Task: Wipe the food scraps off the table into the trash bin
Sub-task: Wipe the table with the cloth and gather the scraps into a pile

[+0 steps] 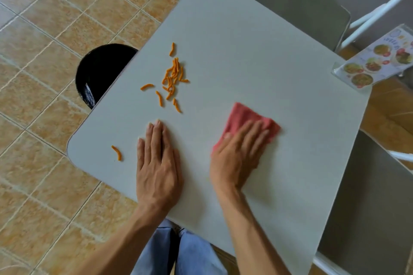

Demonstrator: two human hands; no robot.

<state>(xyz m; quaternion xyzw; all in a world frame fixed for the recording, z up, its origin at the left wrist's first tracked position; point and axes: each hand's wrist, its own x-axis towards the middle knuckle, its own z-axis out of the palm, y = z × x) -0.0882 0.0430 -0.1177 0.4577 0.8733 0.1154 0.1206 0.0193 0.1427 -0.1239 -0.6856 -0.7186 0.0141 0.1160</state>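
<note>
1. Orange food scraps (pixel 172 78) sit in a loose pile on the pale grey table (pixel 257 58), toward its left side, with a few strays scattered just around the pile.
2. One lone scrap (pixel 117 153) lies apart near the table's near-left corner, close to the edge.
3. The trash bin (pixel 101 71), black and round, stands on the floor at the table's left edge, partly tucked under it, just left of the pile.
4. The right hand (pixel 237 158) is pressed flat, fingers spread, on top of a pink cloth (pixel 242 118); the cloth lies on the table to the right of the scraps and does not touch them.
5. The left hand (pixel 157 163) rests palm down on the bare table, fingers straight and together, holding nothing; its fingertips point toward the pile, near it but apart.
6. A menu card (pixel 377 62) in a clear stand sits at the table's far-right edge.
7. A grey chair seat (pixel 297 6) is beyond the far side of the table.
8. The tan tiled floor (pixel 44 29) fills the left, and blue jeans (pixel 194 254) show below the near edge.
</note>
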